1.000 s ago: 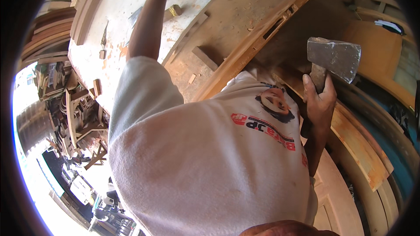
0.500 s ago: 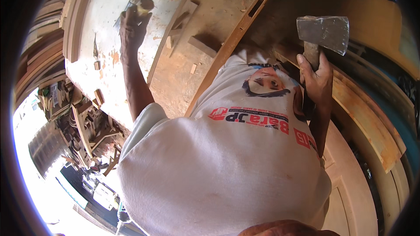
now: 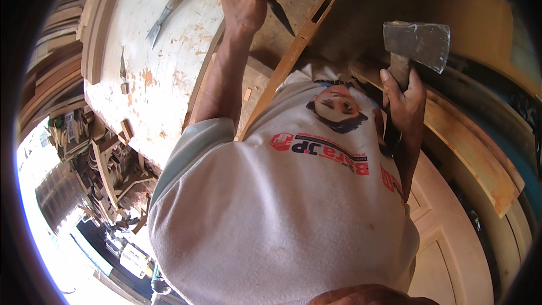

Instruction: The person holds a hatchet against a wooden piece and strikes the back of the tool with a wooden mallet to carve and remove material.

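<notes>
My left hand [image 3: 245, 3] is closed at the top edge, over the brown floor. In it is a chisel with a pale wooden handle; its dark blade [image 3: 279, 16] sticks out on the right side, tip toward a long timber. That timber [image 3: 293, 48] has a slot cut in it. On the right, my right hand [image 3: 405, 99] grips the wooden handle of a hatchet, held with its worn grey head [image 3: 418, 42] uppermost. A second chisel [image 3: 169, 14], with a wooden handle and a pale blade, lies on the whitish board to the left.
The whitish, paint-flaked board [image 3: 141, 62] fills the upper left. Stacked wooden strips [image 3: 53, 73] line its far left, above a heap of offcuts [image 3: 113, 158]. At right are curved planks [image 3: 474, 152] and a panelled door [image 3: 446, 237].
My left hand has swung right from the whitish board to above the floor, now with a chisel in it. The other chisel stays on the board. The right hand and hatchet barely move.
</notes>
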`<state>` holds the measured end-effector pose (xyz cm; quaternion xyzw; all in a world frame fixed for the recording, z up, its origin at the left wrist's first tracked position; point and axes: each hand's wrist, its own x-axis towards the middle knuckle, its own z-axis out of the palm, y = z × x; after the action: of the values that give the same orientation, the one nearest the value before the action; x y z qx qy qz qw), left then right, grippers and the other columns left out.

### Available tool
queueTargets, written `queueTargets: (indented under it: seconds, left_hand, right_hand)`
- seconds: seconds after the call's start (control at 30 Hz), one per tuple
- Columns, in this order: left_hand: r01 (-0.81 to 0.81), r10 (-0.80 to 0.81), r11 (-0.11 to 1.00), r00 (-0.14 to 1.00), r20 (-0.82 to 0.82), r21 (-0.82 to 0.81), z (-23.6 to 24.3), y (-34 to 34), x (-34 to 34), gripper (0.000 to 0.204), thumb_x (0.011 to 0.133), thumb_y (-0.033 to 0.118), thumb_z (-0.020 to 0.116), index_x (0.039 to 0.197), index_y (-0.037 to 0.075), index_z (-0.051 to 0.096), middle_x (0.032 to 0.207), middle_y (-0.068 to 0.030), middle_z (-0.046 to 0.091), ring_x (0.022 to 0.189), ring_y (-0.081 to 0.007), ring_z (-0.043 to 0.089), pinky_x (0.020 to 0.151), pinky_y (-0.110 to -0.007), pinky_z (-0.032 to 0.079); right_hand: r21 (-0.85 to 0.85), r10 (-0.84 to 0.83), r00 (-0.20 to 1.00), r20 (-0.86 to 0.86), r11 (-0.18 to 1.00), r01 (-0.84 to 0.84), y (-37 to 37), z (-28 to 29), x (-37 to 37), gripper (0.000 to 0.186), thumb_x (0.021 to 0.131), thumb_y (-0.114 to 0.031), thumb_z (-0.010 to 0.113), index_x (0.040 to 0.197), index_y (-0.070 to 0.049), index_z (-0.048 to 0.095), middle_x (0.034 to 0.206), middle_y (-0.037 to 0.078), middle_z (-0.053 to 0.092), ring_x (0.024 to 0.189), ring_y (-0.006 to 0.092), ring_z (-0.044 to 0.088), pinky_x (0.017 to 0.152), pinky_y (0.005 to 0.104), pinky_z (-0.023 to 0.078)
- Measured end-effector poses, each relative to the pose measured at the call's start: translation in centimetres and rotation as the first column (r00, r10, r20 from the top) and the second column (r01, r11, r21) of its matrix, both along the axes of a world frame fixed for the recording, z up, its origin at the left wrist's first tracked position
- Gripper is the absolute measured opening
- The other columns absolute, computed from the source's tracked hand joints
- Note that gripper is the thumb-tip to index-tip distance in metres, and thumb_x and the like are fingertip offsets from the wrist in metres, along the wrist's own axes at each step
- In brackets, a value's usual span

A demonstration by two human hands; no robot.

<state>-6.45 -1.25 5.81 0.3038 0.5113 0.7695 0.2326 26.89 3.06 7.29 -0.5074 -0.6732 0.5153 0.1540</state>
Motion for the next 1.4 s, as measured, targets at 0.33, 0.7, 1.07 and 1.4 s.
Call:
queueTargets:
  seconds: [0.33,0.7,1.07,1.4]
  left_hand:
    - [0.116,-0.131,0.988,0.979,-0.156,-0.101,-1.2,3.0,2.4,0.033,0.099,0.038,0.072,0.100,0.011,0.052,0.068,0.0033,0.054,0.055,-0.0069,0.050,0.051,-0.024,0.040]
    - [0.053,-0.086,0.983,0.979,-0.187,-0.174,-1.6,2.5,3.0,0.053,0.105,0.047,0.057,0.134,0.003,0.053,0.095,-0.0064,0.061,0.085,-0.0136,0.060,0.077,-0.030,0.051]
    - [0.113,-0.115,0.992,0.993,-0.025,-0.061,-1.3,3.5,4.4,0.036,0.089,0.035,0.084,0.098,0.010,0.060,0.067,0.0057,0.055,0.052,-0.0047,0.048,0.046,-0.023,0.036]
    - [0.158,-0.168,0.985,0.969,-0.182,-0.065,-0.9,3.6,4.1,0.029,0.090,0.028,0.084,0.087,0.011,0.062,0.071,0.0073,0.057,0.060,-0.0039,0.051,0.052,-0.023,0.039]
  right_hand:
    - [0.047,-0.031,0.998,-0.047,0.998,0.033,-1.2,-0.6,0.0,0.030,0.099,-0.021,0.069,0.118,0.000,0.062,0.078,0.002,0.058,0.065,0.0090,0.053,0.061,0.0269,0.042]
    - [0.037,-0.008,1.000,0.000,0.999,0.008,-1.4,0.2,0.0,0.045,0.096,-0.030,0.071,0.124,0.004,0.063,0.110,0.021,0.072,0.101,0.0279,0.069,0.091,0.0395,0.052]
    - [0.021,0.000,0.997,0.081,1.000,-0.002,-1.6,0.2,0.1,0.045,0.095,-0.032,0.071,0.122,0.004,0.064,0.110,0.024,0.071,0.101,0.0320,0.070,0.092,0.0414,0.051]
    - [0.020,-0.014,0.996,0.083,1.000,0.012,-2.0,0.7,-0.4,0.045,0.095,-0.032,0.071,0.122,0.003,0.064,0.112,0.024,0.072,0.103,0.0336,0.070,0.093,0.0422,0.051]
